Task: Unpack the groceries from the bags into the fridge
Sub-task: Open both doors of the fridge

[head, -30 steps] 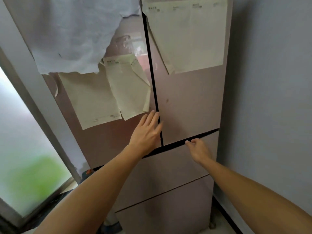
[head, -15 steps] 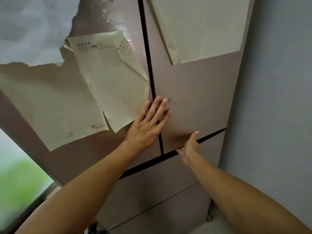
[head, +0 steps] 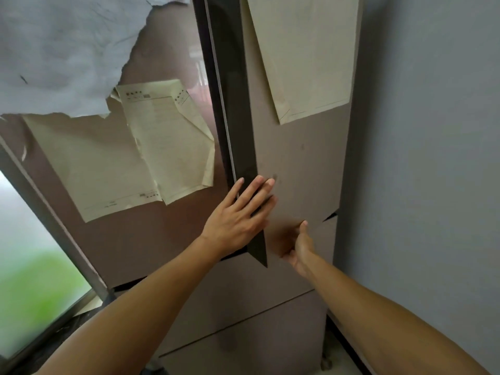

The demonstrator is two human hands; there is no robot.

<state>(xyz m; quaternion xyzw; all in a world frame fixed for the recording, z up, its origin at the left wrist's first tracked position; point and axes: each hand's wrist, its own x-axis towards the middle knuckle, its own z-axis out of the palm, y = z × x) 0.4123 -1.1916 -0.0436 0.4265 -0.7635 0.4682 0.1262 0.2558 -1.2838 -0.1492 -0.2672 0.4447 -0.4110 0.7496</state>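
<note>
A tall pinkish-brown fridge fills the head view. Its upper right door (head: 303,163) stands slightly ajar, so its dark side edge (head: 238,117) shows along the middle gap. My right hand (head: 301,250) grips that door's bottom edge, thumb on the front and fingers tucked underneath. My left hand (head: 238,220) lies flat with fingers stretched out, resting on the upper left door (head: 167,239) and reaching across the gap. No bags or groceries are in view.
Two drawer fronts (head: 243,293) sit below the doors. Yellowed paper sheets (head: 162,142) and a torn white sheet (head: 54,50) hang on the doors. A grey wall (head: 419,158) stands close on the right, and a frosted window (head: 32,266) on the left.
The right door has swung out from shut to ajar, its dark edge now showing. My right hand went from touching the door's bottom gap to gripping it. My left hand stayed flat near the middle gap.
</note>
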